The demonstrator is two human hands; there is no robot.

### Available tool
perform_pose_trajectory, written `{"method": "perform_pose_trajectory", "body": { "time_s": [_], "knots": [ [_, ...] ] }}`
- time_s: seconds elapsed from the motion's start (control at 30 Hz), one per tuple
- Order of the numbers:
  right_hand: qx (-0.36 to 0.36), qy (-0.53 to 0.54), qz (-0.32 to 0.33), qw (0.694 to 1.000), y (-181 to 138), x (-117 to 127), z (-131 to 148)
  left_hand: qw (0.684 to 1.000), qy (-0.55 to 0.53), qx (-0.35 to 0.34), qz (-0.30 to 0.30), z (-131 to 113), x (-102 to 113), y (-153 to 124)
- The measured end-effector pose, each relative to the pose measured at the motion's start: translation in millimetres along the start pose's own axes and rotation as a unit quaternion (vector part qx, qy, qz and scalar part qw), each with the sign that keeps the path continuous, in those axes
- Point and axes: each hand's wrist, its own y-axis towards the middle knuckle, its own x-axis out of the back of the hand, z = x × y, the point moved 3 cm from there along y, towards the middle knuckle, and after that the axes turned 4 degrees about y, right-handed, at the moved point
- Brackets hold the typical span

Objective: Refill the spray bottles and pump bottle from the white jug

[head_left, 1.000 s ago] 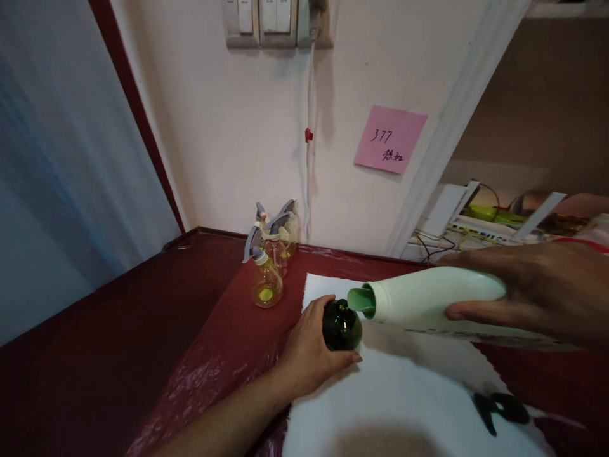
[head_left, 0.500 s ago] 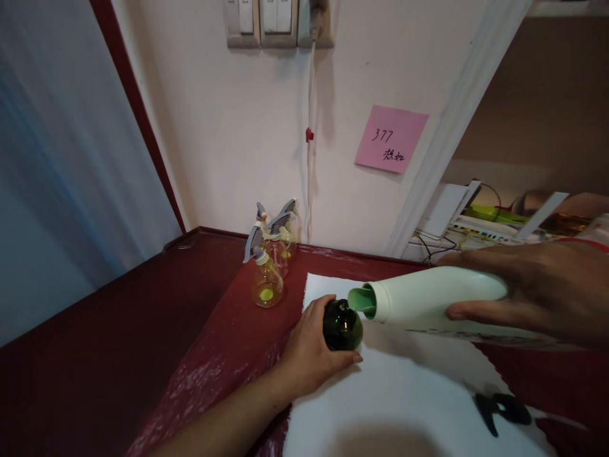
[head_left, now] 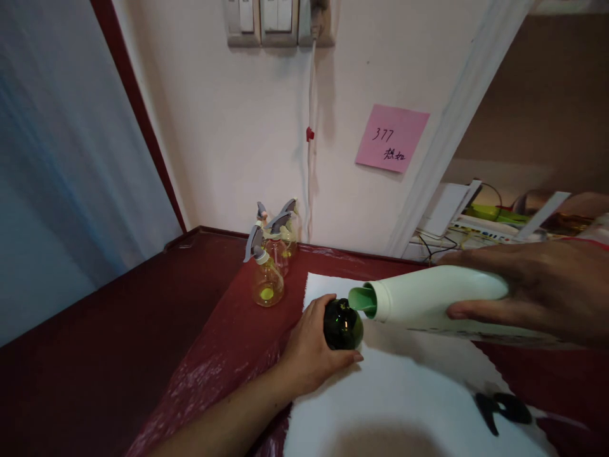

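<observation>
My left hand (head_left: 311,355) is wrapped round a small, round, dark green glassy bottle (head_left: 343,327), its neck up and without a top. A large pale green bottle (head_left: 432,292) lies tipped nearly level in my right hand (head_left: 537,285), fingers along its upper and near sides. Its green spout (head_left: 362,299) meets or hovers just over the small bottle's mouth; whether liquid flows I cannot tell. Beneath both hands spreads a white cloth (head_left: 380,406). On it at the right rests a dark spray head (head_left: 504,408) with a pale tube.
Several clear spray bottles with grey triggers (head_left: 267,279) stand back left on the red plastic-covered table (head_left: 228,330). Behind is a wall with a pink note (head_left: 392,138), switches (head_left: 264,19) and a hanging cord (head_left: 311,95). A cluttered shelf (head_left: 504,228) sits at right.
</observation>
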Motion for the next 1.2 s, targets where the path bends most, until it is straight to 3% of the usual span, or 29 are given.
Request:
{"method": "perform_pose_trajectory", "body": {
  "time_s": [1.2],
  "knots": [
    [0.033, -0.021, -0.013, 0.999, 1.8, 3.1, 2.2, 1.000, 0.001, -0.004, -0.002, 1.6, -0.7, -1.5]
  ]
}}
